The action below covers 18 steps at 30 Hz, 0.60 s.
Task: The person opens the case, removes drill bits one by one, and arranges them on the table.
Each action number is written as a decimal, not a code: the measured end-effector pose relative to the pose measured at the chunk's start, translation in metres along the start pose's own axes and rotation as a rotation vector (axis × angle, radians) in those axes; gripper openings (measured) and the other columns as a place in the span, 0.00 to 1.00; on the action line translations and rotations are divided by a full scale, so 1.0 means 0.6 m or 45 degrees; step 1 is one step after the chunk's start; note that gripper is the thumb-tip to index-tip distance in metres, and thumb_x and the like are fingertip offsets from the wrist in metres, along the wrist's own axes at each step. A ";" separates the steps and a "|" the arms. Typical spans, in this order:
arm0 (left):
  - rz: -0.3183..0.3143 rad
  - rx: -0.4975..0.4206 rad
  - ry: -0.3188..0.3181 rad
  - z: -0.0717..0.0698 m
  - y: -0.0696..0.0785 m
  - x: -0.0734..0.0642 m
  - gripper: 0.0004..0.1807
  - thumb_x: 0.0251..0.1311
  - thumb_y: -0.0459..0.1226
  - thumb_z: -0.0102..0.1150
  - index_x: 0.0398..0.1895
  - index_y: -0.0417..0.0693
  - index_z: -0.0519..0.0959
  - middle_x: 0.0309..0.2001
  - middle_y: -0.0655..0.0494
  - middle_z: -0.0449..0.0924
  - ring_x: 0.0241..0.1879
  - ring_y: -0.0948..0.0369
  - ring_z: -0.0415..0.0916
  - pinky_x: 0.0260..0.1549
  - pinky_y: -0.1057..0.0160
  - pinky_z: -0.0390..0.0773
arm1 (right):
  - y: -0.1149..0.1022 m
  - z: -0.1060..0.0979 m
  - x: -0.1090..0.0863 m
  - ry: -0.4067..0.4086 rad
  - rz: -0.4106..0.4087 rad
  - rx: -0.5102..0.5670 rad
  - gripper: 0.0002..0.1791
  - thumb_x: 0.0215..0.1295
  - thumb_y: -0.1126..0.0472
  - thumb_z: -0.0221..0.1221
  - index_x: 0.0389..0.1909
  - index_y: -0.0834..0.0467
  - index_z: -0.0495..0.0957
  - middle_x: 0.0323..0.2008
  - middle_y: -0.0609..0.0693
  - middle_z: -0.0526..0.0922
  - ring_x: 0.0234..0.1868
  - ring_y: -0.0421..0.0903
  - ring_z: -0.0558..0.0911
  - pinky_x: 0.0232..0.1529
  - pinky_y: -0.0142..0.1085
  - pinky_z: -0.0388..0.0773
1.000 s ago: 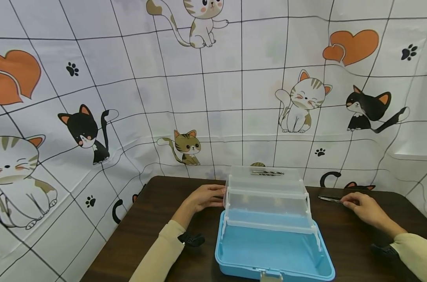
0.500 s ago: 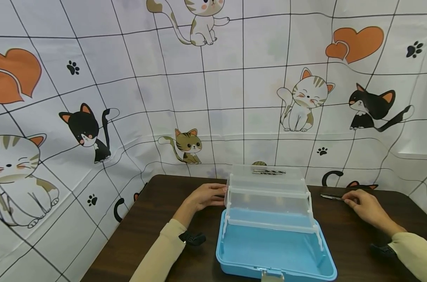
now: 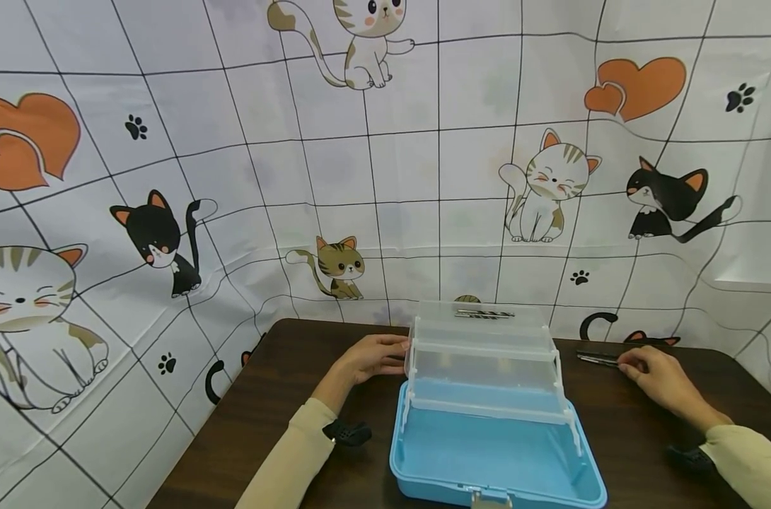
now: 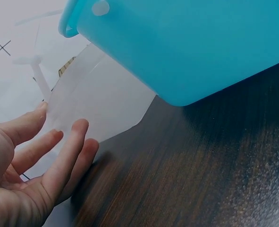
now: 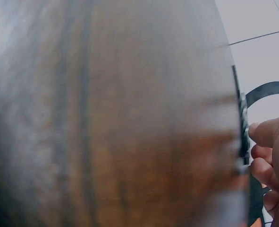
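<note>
A light-blue toolbox point(image 3: 487, 459) stands open, its translucent tiered trays point(image 3: 487, 364) raised toward the back. Several twist drill bits point(image 3: 484, 314) lie in the top tray. My left hand point(image 3: 375, 359) touches the left side of the translucent plastic; in the left wrist view, the thumb meets the edge of a clear panel point(image 4: 99, 94) and the fingers are spread and slightly bent. On the table to the right, my right hand point(image 3: 656, 375) pinches the near end of some drill bits point(image 3: 597, 359) with thumb and fingertips. How many it touches is hidden.
The dark wood table point(image 3: 283, 396) ends just behind the trays. A white cat-print sheet point(image 3: 398, 177) hangs directly behind it. Black wrist cameras point(image 3: 347, 433) are strapped at both sleeves. The box's metal latch point(image 3: 490, 500) faces the front edge.
</note>
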<state>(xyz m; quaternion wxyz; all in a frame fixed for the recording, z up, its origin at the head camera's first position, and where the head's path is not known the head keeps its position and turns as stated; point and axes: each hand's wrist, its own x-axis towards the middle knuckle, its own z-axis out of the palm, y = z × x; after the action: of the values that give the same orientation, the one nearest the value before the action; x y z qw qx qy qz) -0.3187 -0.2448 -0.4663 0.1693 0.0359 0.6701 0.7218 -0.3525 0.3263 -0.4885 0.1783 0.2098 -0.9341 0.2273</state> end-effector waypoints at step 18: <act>0.008 0.003 -0.016 -0.002 0.000 -0.001 0.24 0.69 0.39 0.65 0.64 0.37 0.78 0.54 0.41 0.82 0.49 0.44 0.83 0.47 0.51 0.85 | -0.106 -0.049 0.067 -0.087 -0.140 0.041 0.10 0.71 0.58 0.65 0.44 0.62 0.85 0.36 0.48 0.82 0.36 0.47 0.79 0.31 0.43 0.78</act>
<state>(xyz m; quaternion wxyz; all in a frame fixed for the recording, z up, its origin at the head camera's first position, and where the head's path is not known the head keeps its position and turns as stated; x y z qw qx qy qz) -0.3184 -0.2464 -0.4665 0.1710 0.0427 0.6698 0.7213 -0.3496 0.2771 -0.4245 0.1552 0.2713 -0.9229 0.2249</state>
